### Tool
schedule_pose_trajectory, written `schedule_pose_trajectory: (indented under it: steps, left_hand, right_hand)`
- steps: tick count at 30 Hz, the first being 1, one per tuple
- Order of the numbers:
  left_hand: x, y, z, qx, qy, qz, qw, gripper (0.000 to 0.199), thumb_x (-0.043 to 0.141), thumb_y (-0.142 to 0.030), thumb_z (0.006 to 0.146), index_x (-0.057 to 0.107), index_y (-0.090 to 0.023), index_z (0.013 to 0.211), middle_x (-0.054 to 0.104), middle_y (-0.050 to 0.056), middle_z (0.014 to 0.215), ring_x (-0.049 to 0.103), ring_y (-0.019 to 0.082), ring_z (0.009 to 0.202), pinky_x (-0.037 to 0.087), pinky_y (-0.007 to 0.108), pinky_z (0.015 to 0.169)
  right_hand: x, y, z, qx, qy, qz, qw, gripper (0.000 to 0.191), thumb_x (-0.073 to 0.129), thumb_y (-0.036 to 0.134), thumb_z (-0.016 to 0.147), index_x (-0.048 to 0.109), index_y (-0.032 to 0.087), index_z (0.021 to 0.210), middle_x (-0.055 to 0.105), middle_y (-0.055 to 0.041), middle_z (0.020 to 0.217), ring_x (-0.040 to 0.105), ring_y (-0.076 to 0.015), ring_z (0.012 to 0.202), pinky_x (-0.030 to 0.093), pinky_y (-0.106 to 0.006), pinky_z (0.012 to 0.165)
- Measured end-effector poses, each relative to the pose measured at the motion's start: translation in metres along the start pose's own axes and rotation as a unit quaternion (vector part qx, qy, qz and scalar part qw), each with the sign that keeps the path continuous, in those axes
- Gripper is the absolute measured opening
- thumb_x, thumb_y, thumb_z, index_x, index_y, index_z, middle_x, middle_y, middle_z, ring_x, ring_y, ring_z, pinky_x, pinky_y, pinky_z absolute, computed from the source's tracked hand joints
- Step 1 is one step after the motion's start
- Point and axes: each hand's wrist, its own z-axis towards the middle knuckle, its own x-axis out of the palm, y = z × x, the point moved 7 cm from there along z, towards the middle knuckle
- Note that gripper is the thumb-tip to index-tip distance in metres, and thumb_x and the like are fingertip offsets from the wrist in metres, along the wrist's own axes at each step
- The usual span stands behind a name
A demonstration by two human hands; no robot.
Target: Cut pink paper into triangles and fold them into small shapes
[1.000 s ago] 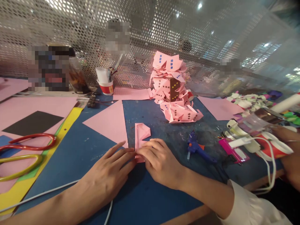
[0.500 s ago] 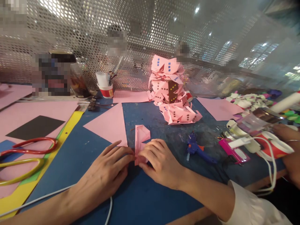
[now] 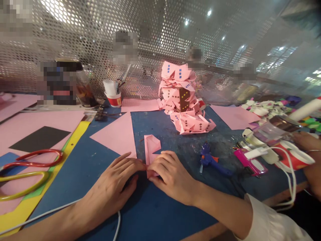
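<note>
A narrow folded piece of pink paper [image 3: 152, 144] lies upright in my view on the blue table, its top end bent over to the right. My right hand [image 3: 174, 177] has curled fingers and thumb closed on its lower right part, hiding some of it. On the other side, my left hand [image 3: 109, 182] touches the paper's left edge with a fingertip; its thumb is apart from the fingers. A flat pink paper triangle [image 3: 119, 135] lies just beyond the left hand.
Scissors with red handles [image 3: 47, 157] and yellow handles [image 3: 37, 190] lie left on paper sheets. A blue glue gun [image 3: 213, 160] rests right of my hands. Behind stands a pink paper stack [image 3: 173, 95]. A white cable [image 3: 62, 204] runs under my left arm. Another person's hand [image 3: 306, 144] is far right.
My left thumb has spread away from its fingers, and the left fingertips have shifted slightly right along the paper. The right hand still grips the folded paper.
</note>
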Motion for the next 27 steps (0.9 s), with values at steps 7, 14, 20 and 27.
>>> schedule_pose_trajectory:
  steps: [7, 14, 20, 27]
  left_hand:
    - [0.000, 0.008, -0.004, -0.050, -0.023, 0.009, 0.998, 0.030, 0.049, -0.017, 0.097, 0.055, -0.023, 0.126, 0.069, 0.004, 0.122, 0.062, 0.019, 0.121, 0.039, 0.042, 0.118]
    - [0.001, 0.010, -0.004, -0.038, -0.025, 0.018, 0.999, 0.031, 0.056, -0.021, 0.098, 0.056, -0.025, 0.128, 0.069, 0.004, 0.121, 0.059, 0.022, 0.123, 0.046, 0.039, 0.109]
    - [-0.002, 0.003, 0.002, -0.042, -0.036, -0.014, 0.998, 0.022, 0.058, -0.025, 0.099, 0.066, -0.027, 0.119, 0.063, 0.006, 0.117, 0.062, 0.020, 0.106, 0.053, 0.034, 0.091]
    - [-0.008, -0.008, 0.009, 0.001, -0.070, -0.021, 0.997, 0.011, 0.062, -0.022, 0.097, 0.070, -0.024, 0.104, 0.062, 0.007, 0.123, 0.058, 0.023, 0.115, 0.049, 0.039, 0.098]
  right_hand:
    - [-0.011, -0.001, 0.002, 0.012, -0.054, 0.037, 0.998, 0.004, 0.057, 0.018, 0.100, 0.059, 0.020, 0.103, 0.070, -0.0023, 0.095, 0.061, -0.0178, 0.098, 0.044, -0.037, 0.096]
    - [-0.023, -0.007, 0.004, 0.060, -0.091, 0.169, 0.980, 0.007, 0.063, 0.015, 0.096, 0.061, 0.021, 0.099, 0.068, -0.0016, 0.094, 0.061, -0.0152, 0.090, 0.050, -0.033, 0.091]
    - [-0.022, -0.007, 0.006, 0.072, -0.090, 0.223, 0.968, 0.008, 0.064, 0.014, 0.094, 0.062, 0.021, 0.095, 0.066, -0.0018, 0.092, 0.061, -0.0145, 0.085, 0.052, -0.033, 0.090]
    - [-0.017, -0.008, 0.005, 0.112, -0.077, 0.278, 0.951, 0.008, 0.066, 0.016, 0.092, 0.062, 0.022, 0.093, 0.066, -0.0026, 0.096, 0.062, -0.0150, 0.089, 0.054, -0.029, 0.085]
